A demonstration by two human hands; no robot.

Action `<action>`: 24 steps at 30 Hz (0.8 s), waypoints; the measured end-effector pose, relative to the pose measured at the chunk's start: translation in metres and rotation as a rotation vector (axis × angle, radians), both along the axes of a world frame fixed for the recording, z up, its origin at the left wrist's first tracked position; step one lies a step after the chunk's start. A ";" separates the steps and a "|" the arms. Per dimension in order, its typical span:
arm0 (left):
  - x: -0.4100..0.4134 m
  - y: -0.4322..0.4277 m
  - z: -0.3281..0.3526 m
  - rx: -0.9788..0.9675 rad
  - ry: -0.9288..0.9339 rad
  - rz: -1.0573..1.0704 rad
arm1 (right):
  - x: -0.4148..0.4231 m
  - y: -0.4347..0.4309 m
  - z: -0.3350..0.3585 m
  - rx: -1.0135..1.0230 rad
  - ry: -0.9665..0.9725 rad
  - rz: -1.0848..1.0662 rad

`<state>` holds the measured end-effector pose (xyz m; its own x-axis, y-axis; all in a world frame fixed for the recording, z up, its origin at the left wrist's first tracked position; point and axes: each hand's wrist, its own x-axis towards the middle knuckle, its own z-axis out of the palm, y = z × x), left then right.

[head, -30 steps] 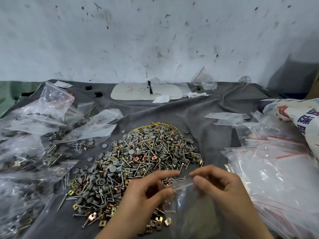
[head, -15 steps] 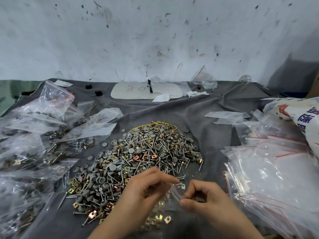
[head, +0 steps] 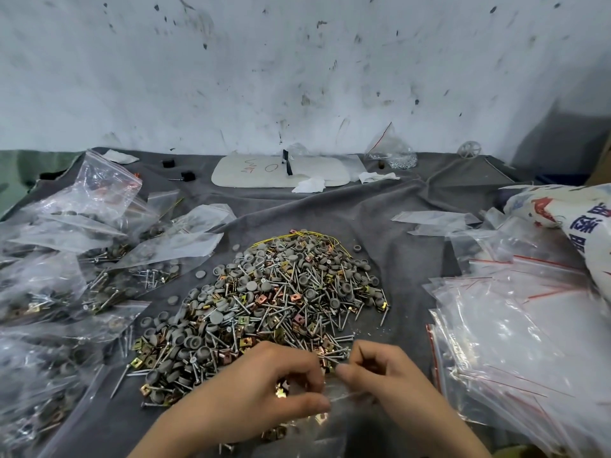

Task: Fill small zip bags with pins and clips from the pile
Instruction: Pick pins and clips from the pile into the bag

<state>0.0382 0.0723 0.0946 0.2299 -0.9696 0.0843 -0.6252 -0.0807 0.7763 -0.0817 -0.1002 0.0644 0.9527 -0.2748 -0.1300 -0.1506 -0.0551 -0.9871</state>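
A pile of pins, grey caps and brass clips [head: 264,302] lies on the grey cloth at the centre. At its near edge my left hand [head: 264,388] and my right hand [head: 383,375] together hold a small clear zip bag [head: 337,395] by its mouth. Each hand pinches one side of the opening between thumb and fingers. A brass clip shows under my left fingers. The bag's body is almost see-through and hangs toward me, partly hidden by my hands.
Filled zip bags [head: 66,276] are heaped on the left. A stack of unfilled zip bags [head: 515,342] lies on the right, beside a printed white sack [head: 575,226]. A white board [head: 281,171] and tissue scraps lie at the back by the wall.
Both hands have dropped lower and closer together at the pile's near edge. The bag, held up flat a second ago, now sits low between my fingertips.
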 end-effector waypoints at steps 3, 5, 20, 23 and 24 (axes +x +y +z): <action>0.000 0.004 -0.005 0.012 0.154 -0.033 | 0.008 0.001 -0.009 -0.046 -0.039 -0.095; 0.004 0.007 -0.010 -0.019 0.217 -0.024 | 0.013 0.002 -0.015 -0.044 -0.027 -0.096; 0.016 0.010 -0.087 -0.422 -0.269 0.510 | 0.082 -0.026 -0.045 -0.920 0.083 -0.308; 0.015 0.010 -0.092 -0.474 -0.318 0.493 | 0.084 -0.027 -0.046 -0.994 0.052 -0.301; 0.015 0.010 -0.093 -0.499 -0.316 0.497 | 0.084 -0.029 -0.042 -1.006 0.038 -0.313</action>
<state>0.0531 0.0820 0.0020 0.5202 -0.5889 0.6185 -0.8054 -0.0973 0.5847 0.0021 -0.1290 0.0226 0.8206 -0.5059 0.2660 -0.3299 -0.7993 -0.5023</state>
